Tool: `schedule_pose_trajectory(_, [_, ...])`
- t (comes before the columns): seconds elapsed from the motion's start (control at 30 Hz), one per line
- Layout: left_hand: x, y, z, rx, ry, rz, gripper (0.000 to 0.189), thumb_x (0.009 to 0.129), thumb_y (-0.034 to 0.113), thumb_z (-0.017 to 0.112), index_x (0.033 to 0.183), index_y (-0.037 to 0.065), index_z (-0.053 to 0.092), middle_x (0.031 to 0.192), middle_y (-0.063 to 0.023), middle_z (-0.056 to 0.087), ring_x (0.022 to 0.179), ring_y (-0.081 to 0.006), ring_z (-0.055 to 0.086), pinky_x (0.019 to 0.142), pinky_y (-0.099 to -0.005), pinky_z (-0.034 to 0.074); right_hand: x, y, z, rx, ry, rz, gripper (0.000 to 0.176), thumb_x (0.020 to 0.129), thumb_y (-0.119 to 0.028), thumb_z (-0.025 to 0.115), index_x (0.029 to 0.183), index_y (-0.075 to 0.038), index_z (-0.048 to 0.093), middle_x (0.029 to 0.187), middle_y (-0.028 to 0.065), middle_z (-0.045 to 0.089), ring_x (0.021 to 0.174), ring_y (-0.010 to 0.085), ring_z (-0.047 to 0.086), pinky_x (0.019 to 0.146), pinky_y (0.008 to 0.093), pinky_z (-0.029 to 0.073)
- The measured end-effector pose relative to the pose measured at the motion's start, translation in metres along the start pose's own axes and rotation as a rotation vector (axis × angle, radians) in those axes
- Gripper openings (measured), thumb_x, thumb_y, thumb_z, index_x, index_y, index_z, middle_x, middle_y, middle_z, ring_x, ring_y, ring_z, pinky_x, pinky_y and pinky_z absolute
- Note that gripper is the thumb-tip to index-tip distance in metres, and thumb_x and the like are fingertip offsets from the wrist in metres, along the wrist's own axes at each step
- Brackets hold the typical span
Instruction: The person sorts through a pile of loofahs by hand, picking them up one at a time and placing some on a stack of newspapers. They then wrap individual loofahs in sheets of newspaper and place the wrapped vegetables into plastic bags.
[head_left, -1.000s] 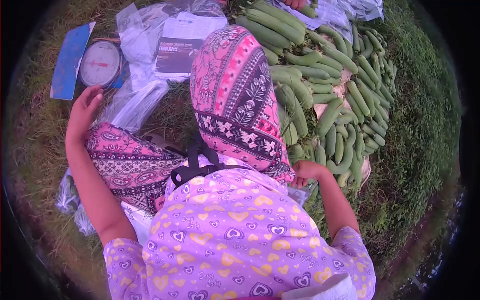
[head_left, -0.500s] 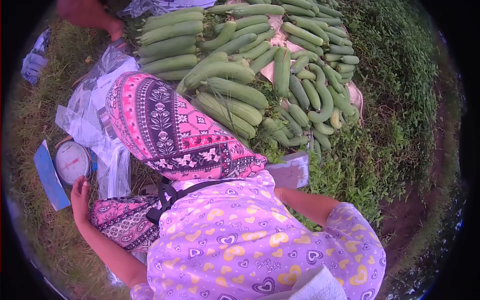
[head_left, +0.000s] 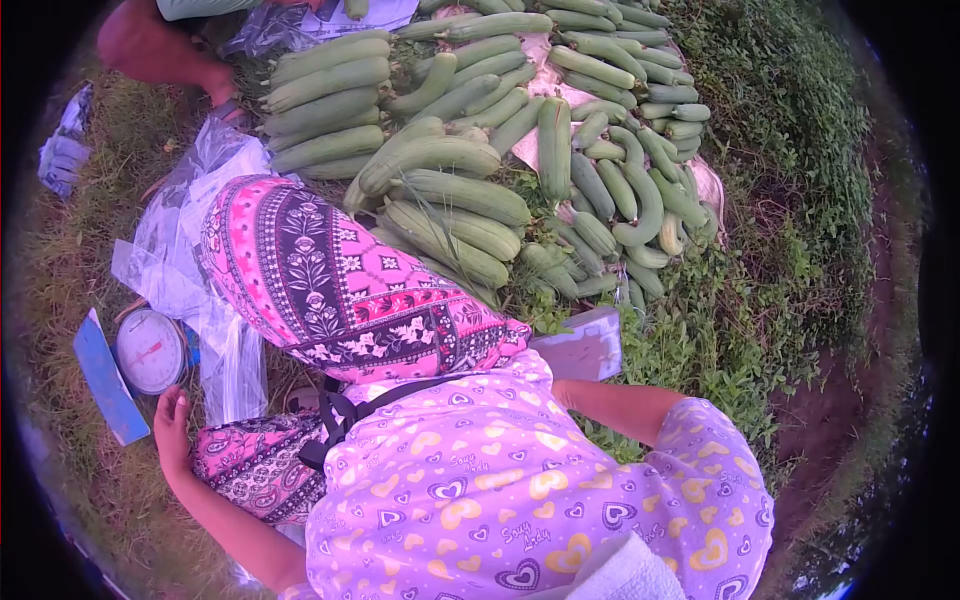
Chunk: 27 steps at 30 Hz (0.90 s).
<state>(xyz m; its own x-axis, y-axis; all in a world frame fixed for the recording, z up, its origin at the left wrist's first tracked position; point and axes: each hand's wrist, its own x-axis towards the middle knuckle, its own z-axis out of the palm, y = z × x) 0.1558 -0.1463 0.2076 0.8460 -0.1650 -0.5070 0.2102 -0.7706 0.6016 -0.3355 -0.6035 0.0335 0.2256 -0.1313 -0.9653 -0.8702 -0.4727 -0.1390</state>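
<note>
My left hand [head_left: 172,432] rests beside my bent leg with its fingers stretched out and nothing in them. Just beyond the fingertips is a round dial scale [head_left: 150,350], with a flat blue panel [head_left: 108,380] leaning at its left. My right forearm [head_left: 625,408] bends in towards my lap, and the hand itself is hidden behind my shirt and knee. A worn board-like piece [head_left: 585,345] sticks out past my knee near that arm. Long green sponge gourds [head_left: 455,195] lie in rows and heaps in front of my legs.
Clear plastic bags [head_left: 235,340] lie between the scale and my leg. At the upper left another person's bare leg [head_left: 165,55] and a pale sleeve [head_left: 205,6] show. A pale sheet [head_left: 535,150] lies under the gourds. Leafy plants [head_left: 770,150] border the right side.
The view has shifted slightly. At the top left, the other person's pale sleeve has come into view, and a gourd now shows over the plastic there. My left hand keeps its pose.
</note>
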Motion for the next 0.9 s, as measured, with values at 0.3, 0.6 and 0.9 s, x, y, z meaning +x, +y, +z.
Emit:
schedule_pose_trajectory(0.3, [-0.002, -0.004, -0.001, 0.015, 0.000, -0.011, 0.038, 0.093, 0.016, 0.055, 0.124, -0.006, 0.050, 0.116, -0.0102, 0.057, 0.104, -0.0156, 0.054, 0.090, -0.0291, 0.044, 0.006, 0.002, 0.002, -0.056, 0.058, -0.019, 0.026, 0.075, -0.023, 0.066, 0.093, -0.004, 0.069, 0.090, 0.0127, 0.070, 0.080, 0.0278, 0.069, 0.070, 0.0371, 0.055])
schedule_pose_trajectory(0.6, [-0.005, -0.003, -0.001, -0.015, 0.018, 0.010, 0.036, 0.094, 0.016, 0.054, 0.123, -0.005, 0.051, 0.113, -0.0097, 0.058, 0.102, -0.0159, 0.056, 0.089, -0.0289, 0.045, 0.002, 0.014, 0.013, -0.132, 0.127, -0.060, 0.026, 0.074, -0.022, 0.068, 0.091, -0.003, 0.070, 0.091, 0.0136, 0.070, 0.083, 0.0296, 0.069, 0.072, 0.0383, 0.055])
schedule_pose_trajectory(0.9, [0.000, -0.007, 0.001, -0.029, 0.044, -0.031, 0.038, 0.093, 0.018, 0.055, 0.123, -0.005, 0.051, 0.112, -0.0104, 0.059, 0.095, -0.0151, 0.057, 0.085, -0.0284, 0.047, -0.041, -0.005, -0.017, -0.207, -0.014, -0.082, 0.022, 0.075, -0.018, 0.065, 0.087, -0.001, 0.069, 0.092, 0.0182, 0.068, 0.084, 0.0295, 0.068, 0.075, 0.0384, 0.054])
